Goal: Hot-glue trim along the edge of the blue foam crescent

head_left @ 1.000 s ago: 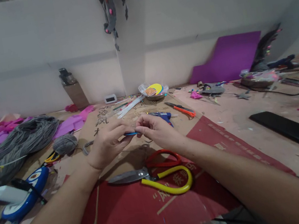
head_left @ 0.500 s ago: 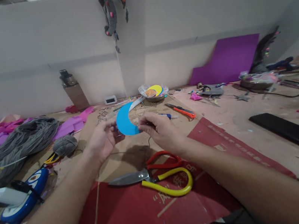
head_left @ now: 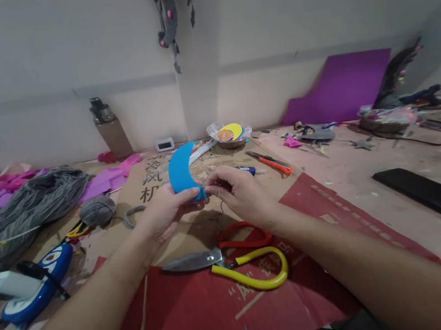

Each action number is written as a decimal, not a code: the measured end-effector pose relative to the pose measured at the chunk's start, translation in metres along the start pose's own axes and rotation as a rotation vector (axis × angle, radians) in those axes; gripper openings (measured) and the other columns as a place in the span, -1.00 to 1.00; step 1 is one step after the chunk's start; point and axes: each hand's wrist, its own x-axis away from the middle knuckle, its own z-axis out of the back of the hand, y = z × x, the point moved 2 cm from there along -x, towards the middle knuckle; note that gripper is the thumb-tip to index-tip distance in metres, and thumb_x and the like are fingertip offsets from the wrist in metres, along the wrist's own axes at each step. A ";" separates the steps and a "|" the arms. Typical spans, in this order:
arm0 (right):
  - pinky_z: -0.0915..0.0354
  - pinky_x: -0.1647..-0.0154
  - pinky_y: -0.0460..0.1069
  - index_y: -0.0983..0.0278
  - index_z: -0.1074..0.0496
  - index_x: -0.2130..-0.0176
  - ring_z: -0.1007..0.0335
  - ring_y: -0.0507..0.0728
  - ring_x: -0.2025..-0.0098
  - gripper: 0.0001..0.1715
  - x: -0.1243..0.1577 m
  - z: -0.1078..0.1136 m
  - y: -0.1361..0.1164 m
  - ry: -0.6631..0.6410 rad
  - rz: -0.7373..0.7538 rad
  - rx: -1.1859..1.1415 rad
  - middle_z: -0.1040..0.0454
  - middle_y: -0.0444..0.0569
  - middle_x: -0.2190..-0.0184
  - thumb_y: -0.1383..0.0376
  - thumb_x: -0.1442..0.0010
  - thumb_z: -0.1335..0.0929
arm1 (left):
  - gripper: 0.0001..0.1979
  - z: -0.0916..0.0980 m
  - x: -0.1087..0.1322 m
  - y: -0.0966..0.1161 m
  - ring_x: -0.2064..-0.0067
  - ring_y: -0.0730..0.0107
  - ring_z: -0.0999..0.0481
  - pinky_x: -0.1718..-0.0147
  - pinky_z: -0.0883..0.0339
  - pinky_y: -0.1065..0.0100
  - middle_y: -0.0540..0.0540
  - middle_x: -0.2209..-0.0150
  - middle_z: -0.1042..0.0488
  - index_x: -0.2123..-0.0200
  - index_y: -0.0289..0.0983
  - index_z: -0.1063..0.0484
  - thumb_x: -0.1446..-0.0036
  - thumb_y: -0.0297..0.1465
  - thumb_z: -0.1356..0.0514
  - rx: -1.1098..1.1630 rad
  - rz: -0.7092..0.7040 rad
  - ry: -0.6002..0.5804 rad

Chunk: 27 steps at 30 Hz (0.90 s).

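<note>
Between my hands, above the cardboard, is a blue crescent-shaped cutout [head_left: 180,170]. My left hand [head_left: 168,205] grips its lower part, the thumb lying on top near the tip. The fingers of my right hand [head_left: 235,188] pinch at that same lower tip from the right side. The tip looks bunched or covered by something blue there, too small to make out. Below my hands lie large scissors with one red and one yellow handle [head_left: 264,283], blades pointing left.
The scissors rest on red printed cardboard [head_left: 186,315]. Beyond are an orange utility knife [head_left: 272,162] and a bowl [head_left: 231,142] with yellow and blue cutouts. Grey yarn [head_left: 96,211] and a blue glue-gun-like tool [head_left: 40,294] lie left; a black slab [head_left: 435,200] lies right.
My left hand has shifted right and down along the blue crescent, its thumb now over the lower tip. The crescent is tilted more upright. My right hand stays at the tip.
</note>
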 end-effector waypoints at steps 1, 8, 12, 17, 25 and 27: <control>-0.18 0.30 -0.07 0.28 -0.36 0.38 -0.27 0.03 0.35 -0.91 0.000 0.000 0.000 0.009 0.013 0.007 -0.39 -0.10 0.42 0.35 -0.20 -0.32 | -0.75 0.000 0.000 0.001 0.41 0.43 -0.51 0.32 -0.39 0.38 -0.13 0.38 -0.56 0.34 -0.36 -0.54 0.15 -0.37 -0.38 -0.017 -0.007 0.019; -0.21 0.29 -0.04 0.26 -0.40 0.31 -0.27 0.07 0.28 -0.96 0.002 0.001 -0.001 0.081 0.072 0.084 -0.37 -0.03 0.30 0.32 -0.19 -0.34 | -0.74 0.000 -0.001 0.001 0.42 0.43 -0.50 0.38 -0.34 0.41 -0.11 0.39 -0.57 0.35 -0.33 -0.54 0.17 -0.35 -0.38 -0.105 -0.104 0.146; -0.23 0.26 -0.01 0.24 -0.36 0.13 -0.29 0.08 0.24 -0.80 0.007 -0.002 -0.007 0.067 0.070 0.089 -0.35 0.05 0.15 0.22 -0.24 -0.30 | -0.72 0.005 -0.004 0.000 0.41 0.44 -0.50 0.36 -0.34 0.40 -0.09 0.37 -0.57 0.32 -0.32 -0.52 0.18 -0.36 -0.37 0.002 -0.174 0.230; -0.21 0.24 -0.02 0.26 -0.38 0.25 -0.31 0.08 0.26 -0.74 0.007 -0.004 -0.006 -0.057 0.036 0.113 -0.40 -0.01 0.31 0.18 -0.31 -0.20 | -0.72 0.013 -0.006 0.004 0.43 0.44 -0.50 0.38 -0.34 0.40 -0.05 0.40 -0.55 0.36 -0.33 -0.48 0.19 -0.34 -0.38 0.027 -0.249 0.323; -0.13 0.39 0.00 0.27 -0.37 0.50 -0.32 0.14 0.40 -0.64 -0.007 0.034 0.041 -0.136 -0.366 0.636 -0.43 0.06 0.49 0.11 -0.21 -0.26 | -0.73 0.024 -0.008 0.008 0.40 0.41 -0.51 0.46 -0.25 0.43 -0.06 0.40 -0.55 0.38 -0.30 -0.46 0.18 -0.32 -0.35 0.043 -0.299 0.417; -0.10 0.45 0.00 0.26 -0.32 0.59 -0.31 0.15 0.47 -0.60 -0.005 0.037 0.057 -0.259 -0.516 0.716 -0.38 0.06 0.59 0.07 -0.12 -0.33 | -0.77 0.028 -0.009 0.009 0.45 0.46 -0.46 0.50 -0.20 0.45 -0.03 0.44 -0.53 0.41 -0.30 -0.45 0.18 -0.33 -0.34 0.020 -0.319 0.448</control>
